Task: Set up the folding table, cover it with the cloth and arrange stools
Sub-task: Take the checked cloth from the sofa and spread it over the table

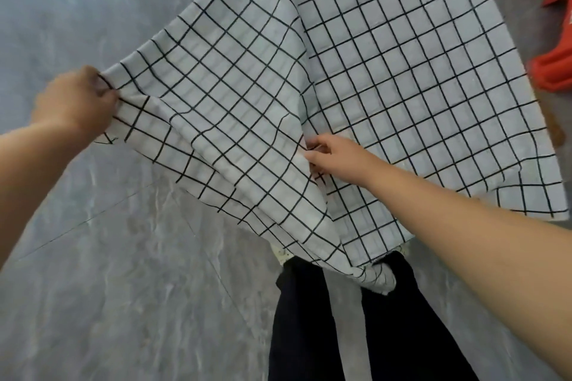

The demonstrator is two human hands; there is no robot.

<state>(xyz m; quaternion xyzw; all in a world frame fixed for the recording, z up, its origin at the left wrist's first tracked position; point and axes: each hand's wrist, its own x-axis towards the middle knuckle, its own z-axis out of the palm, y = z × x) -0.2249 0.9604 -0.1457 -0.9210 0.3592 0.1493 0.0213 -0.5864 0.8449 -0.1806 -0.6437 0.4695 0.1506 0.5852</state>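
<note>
A white cloth with a black grid pattern [387, 71] fills the upper middle and right of the head view. Its right part lies flat, apparently over the table, which is hidden beneath it; a thin sliver of brown edge [555, 130] shows at the right. My left hand [77, 99] is shut on the cloth's left corner and holds it stretched out over the floor. My right hand [334, 158] pinches a fold of the cloth near its middle. Red stools [554, 68] show at the right edge, partly cut off.
Grey marbled floor tiles [123, 272] spread to the left and below. My legs in dark trousers [309, 318] stand at the bottom centre, close to the cloth's hanging near edge.
</note>
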